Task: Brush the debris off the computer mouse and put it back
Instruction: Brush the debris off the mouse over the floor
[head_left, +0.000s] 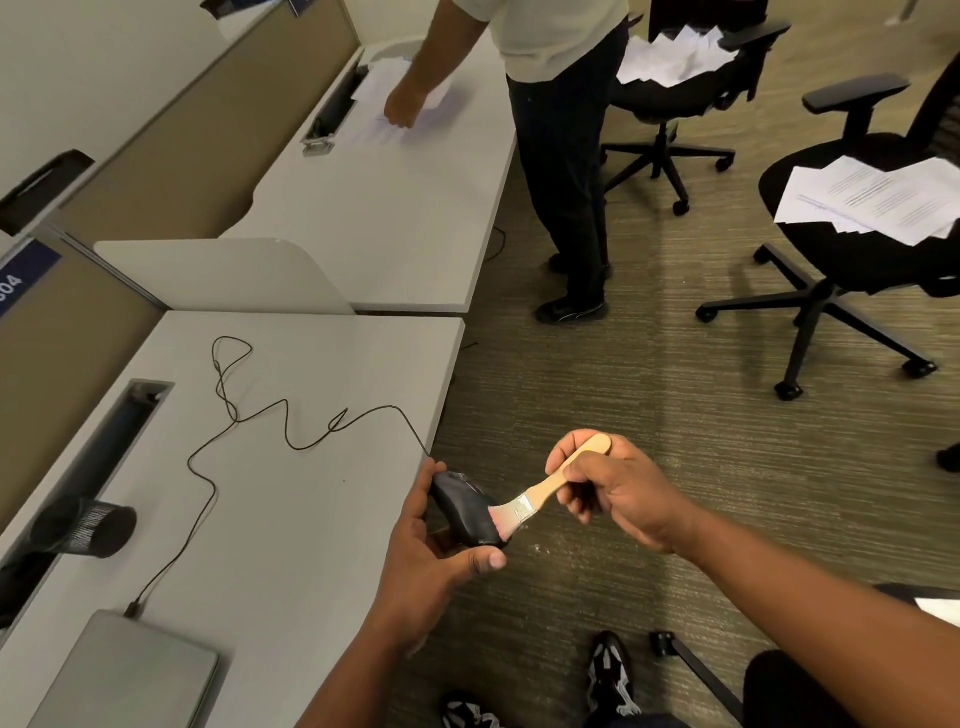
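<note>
My left hand (423, 556) grips a black wired computer mouse (464, 512), held in the air just past the desk's right edge, over the carpet. Its thin black cable (244, 415) loops back across the white desk (322, 519) to a plug at the laptop. My right hand (618, 493) holds a small wooden-handled brush (550, 486) by the handle. The brush's pale bristles touch the rear right side of the mouse. Small light specks lie on the carpet below the mouse.
A closed grey laptop (135, 670) lies at the desk's near left. A black mesh cup (101, 527) lies on its side by the cable slot. Another person (561, 156) stands at the neighbouring desk. Office chairs with loose papers (872, 200) stand at the right.
</note>
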